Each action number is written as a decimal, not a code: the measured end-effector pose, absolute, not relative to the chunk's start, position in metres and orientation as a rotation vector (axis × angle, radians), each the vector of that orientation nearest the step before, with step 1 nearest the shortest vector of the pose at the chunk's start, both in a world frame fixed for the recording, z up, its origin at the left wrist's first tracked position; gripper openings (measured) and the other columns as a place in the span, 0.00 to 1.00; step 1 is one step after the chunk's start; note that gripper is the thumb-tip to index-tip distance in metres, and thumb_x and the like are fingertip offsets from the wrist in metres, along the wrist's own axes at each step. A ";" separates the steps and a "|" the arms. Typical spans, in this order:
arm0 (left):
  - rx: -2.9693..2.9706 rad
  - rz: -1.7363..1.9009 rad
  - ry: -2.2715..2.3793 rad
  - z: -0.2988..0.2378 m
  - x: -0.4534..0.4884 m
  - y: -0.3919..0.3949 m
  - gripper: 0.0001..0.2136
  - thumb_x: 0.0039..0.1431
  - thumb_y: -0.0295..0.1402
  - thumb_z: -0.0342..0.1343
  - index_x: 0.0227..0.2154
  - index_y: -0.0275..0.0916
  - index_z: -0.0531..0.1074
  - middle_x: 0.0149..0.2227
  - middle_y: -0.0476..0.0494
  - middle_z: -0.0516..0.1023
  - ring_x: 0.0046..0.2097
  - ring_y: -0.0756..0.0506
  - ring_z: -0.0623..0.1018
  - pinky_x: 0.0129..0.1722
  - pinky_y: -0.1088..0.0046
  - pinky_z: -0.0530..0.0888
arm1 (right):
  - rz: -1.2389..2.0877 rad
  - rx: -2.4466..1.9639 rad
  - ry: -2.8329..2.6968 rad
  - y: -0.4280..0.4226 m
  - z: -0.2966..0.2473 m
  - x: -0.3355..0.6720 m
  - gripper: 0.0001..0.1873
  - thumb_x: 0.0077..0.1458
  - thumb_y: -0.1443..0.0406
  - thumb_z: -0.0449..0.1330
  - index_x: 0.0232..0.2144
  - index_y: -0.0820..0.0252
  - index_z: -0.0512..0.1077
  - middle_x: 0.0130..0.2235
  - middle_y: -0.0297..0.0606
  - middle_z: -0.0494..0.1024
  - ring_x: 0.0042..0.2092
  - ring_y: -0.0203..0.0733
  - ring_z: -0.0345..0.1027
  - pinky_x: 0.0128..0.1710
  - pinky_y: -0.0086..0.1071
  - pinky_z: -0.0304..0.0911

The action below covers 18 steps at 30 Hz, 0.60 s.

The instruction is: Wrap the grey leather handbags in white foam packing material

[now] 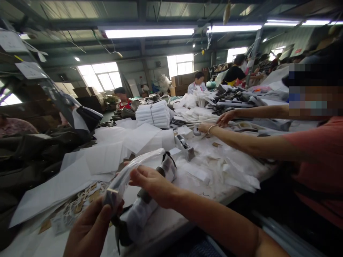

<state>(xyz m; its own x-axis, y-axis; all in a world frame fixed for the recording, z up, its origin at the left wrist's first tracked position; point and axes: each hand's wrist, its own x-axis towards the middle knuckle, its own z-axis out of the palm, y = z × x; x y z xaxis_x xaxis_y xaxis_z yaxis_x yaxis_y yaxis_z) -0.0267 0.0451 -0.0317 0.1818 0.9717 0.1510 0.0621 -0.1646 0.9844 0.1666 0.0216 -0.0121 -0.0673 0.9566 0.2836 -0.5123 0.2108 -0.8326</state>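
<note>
- Hand state: I read the left hand [88, 225] as pinching the lower end of a film-covered strap [119, 188] between thumb and fingers. The right hand [152, 182] pinches at its side, higher up; I cannot tell whether it grips film alone or strap too.
- Location: the strap arches, raised, over the near part of the table [171, 223], just above a wrapped bundle [136, 218] that lies aslant beneath the right hand.
- Risk, slippage: the film looks thin and slick. Uneven pull between the hands could slide it along the strap or tear it.
- Risk, snagging: the tangled white cords [83, 198] near the left hand could catch on the strap's lower end if it drops.
- Risk, displacement: a low sweep of the right forearm could push the bundle, whose near end lies close to the table's front edge.
- Limits: white sheets [104, 153] crowd the left and far sides. What looks like a tape dispenser [183, 142] stands beyond the bundle. A co-worker's hands [226, 117] work farther right.
- Room: I judge upward travel least obstructed. Only a narrow strip of table shows between bundle and front edge; loose film [227, 175] covers the right.
</note>
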 end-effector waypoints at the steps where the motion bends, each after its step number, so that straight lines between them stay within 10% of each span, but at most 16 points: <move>1: 1.499 1.145 1.075 -0.032 -0.025 0.041 0.21 0.46 0.52 0.68 0.38 0.44 0.78 0.35 0.46 0.81 0.37 0.41 0.79 0.38 0.68 0.79 | 1.314 -0.567 -1.026 0.019 -0.005 0.162 0.32 0.54 0.41 0.63 0.49 0.59 0.75 0.49 0.43 0.79 0.57 0.52 0.68 0.61 0.45 0.56; 11: 1.645 0.847 0.899 -0.015 -0.029 0.044 0.23 0.54 0.50 0.62 0.47 0.42 0.78 0.39 0.40 0.81 0.39 0.37 0.80 0.41 0.63 0.78 | 1.287 -0.635 -0.868 0.017 0.003 0.163 0.20 0.63 0.53 0.59 0.48 0.63 0.74 0.44 0.46 0.82 0.42 0.46 0.77 0.49 0.41 0.69; 18: 1.759 0.638 0.709 0.032 -0.007 0.031 0.20 0.63 0.49 0.53 0.48 0.41 0.78 0.41 0.40 0.80 0.43 0.39 0.78 0.44 0.67 0.74 | 1.122 -0.862 -0.942 -0.013 -0.006 0.170 0.21 0.63 0.50 0.60 0.48 0.58 0.77 0.49 0.47 0.79 0.53 0.54 0.73 0.54 0.45 0.68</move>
